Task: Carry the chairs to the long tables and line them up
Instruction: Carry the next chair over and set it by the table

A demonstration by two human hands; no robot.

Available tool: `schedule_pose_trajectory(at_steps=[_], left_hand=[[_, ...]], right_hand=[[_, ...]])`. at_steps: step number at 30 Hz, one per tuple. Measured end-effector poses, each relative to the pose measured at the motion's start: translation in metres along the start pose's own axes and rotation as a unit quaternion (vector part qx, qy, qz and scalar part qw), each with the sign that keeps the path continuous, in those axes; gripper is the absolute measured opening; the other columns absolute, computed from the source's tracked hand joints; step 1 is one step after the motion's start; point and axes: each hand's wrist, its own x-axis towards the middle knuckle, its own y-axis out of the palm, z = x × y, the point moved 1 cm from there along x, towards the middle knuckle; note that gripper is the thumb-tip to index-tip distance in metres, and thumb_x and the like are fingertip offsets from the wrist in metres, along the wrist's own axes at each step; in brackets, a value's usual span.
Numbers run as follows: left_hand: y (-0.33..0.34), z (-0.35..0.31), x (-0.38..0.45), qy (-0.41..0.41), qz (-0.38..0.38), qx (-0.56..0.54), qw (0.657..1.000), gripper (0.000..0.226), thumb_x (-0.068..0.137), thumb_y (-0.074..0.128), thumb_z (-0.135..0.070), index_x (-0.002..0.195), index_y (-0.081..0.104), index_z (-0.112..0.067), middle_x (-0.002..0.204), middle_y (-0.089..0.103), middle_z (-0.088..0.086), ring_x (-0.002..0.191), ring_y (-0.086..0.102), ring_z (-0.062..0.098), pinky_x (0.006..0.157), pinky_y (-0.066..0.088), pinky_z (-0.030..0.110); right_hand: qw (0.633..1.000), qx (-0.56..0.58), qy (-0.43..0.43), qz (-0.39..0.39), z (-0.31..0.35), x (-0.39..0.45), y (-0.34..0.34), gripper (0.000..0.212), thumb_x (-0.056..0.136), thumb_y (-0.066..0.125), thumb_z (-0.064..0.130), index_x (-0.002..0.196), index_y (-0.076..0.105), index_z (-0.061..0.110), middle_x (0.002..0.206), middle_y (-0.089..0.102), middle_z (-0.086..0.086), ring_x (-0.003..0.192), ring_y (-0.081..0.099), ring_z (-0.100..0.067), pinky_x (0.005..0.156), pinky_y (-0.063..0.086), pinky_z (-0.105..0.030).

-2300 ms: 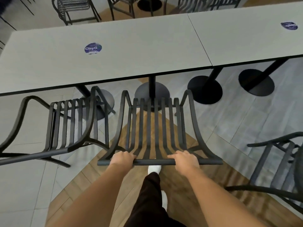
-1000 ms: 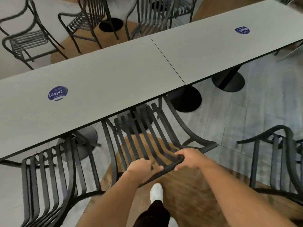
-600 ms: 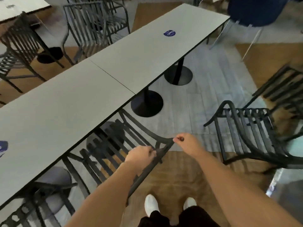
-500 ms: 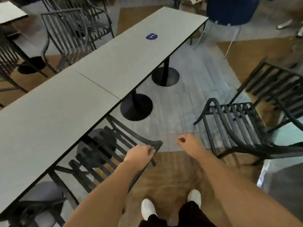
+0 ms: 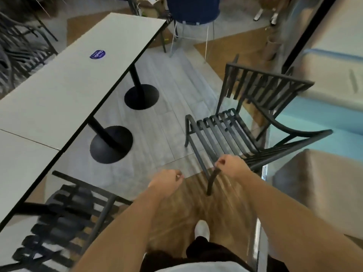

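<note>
placed chair (image 5: 64,218): seen at lower left, tucked partly under the worktop (image 5: 64,89) edge; judged as done, no hand on it.
left hand (image 5: 167,181): fingers curled loosely, nothing held; poised over the wood floor between the two chairs.
right hand (image 5: 231,166): fingers curled at the near armrest end of the next chair (image 5: 245,132); a grip is likely, contact blurred, not confirmed.
next chair: standing well apart from the worktop on the right, turned sideways to it.
free slot: open floor is seen beside the pedestal bases (image 5: 111,144); judged as the next spot.
remaining: next chair to be carried over and squared with the placed one.
blue chair (image 5: 193,8): far end, a different type.
</note>
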Motion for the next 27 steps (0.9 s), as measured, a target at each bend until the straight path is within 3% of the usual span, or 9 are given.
schedule_pose_trajectory(at_steps=[7, 12, 15, 18, 27], left_hand=[[0.012, -0.084, 0.047, 0.069, 0.021, 0.023, 0.997, 0.039, 0.109, 0.04, -0.043, 0.129, 0.066, -0.022, 0.118, 0.071, 0.0, 0.096, 0.062, 0.016, 0.079, 0.043, 0.027], [0.024, -0.12, 0.085, 0.104, 0.049, 0.028, 0.993, 0.034, 0.109, 0.042, -0.041, 0.126, 0.066, -0.022, 0.103, 0.067, -0.005, 0.085, 0.058, 0.011, 0.068, 0.041, 0.021], [0.029, -0.138, 0.107, 0.124, 0.065, 0.043, 0.989, 0.034, 0.108, 0.044, -0.043, 0.123, 0.067, -0.024, 0.103, 0.069, -0.005, 0.088, 0.062, 0.01, 0.081, 0.053, 0.028], [0.031, -0.157, 0.128, 0.144, 0.087, 0.04, 0.985, 0.031, 0.107, 0.047, -0.041, 0.123, 0.067, -0.024, 0.102, 0.068, -0.004, 0.089, 0.062, 0.011, 0.081, 0.052, 0.029], [0.017, -0.204, 0.179, 0.204, 0.117, 0.068, 0.97, 0.034, 0.107, 0.046, -0.044, 0.125, 0.067, -0.025, 0.105, 0.07, -0.004, 0.091, 0.065, 0.011, 0.087, 0.056, 0.034]], right_hand=[[0.996, 0.057, 0.059, -0.036, -0.079, 0.005, -0.038, 0.017, 0.101, 0.06, 0.036, 0.106, 0.068, 0.023, 0.097, 0.07, 0.0, 0.092, 0.066, -0.018, 0.092, 0.055, -0.04], [0.989, 0.092, 0.078, -0.083, -0.116, 0.004, -0.054, 0.017, 0.102, 0.059, 0.034, 0.109, 0.071, 0.024, 0.103, 0.069, 0.002, 0.093, 0.065, -0.018, 0.091, 0.054, -0.038], [0.984, 0.108, 0.1, -0.104, -0.133, 0.003, -0.068, 0.016, 0.101, 0.059, 0.033, 0.108, 0.07, 0.022, 0.096, 0.069, 0.0, 0.092, 0.066, -0.02, 0.092, 0.056, -0.042], [0.981, 0.1, 0.113, -0.123, -0.149, 0.007, -0.083, 0.016, 0.101, 0.059, 0.032, 0.108, 0.07, 0.022, 0.095, 0.069, 0.0, 0.092, 0.067, -0.021, 0.09, 0.056, -0.044], [0.97, 0.09, 0.143, -0.175, -0.201, 0.043, -0.117, 0.015, 0.1, 0.061, 0.03, 0.108, 0.071, 0.023, 0.097, 0.068, 0.002, 0.089, 0.064, -0.017, 0.081, 0.047, -0.03]])
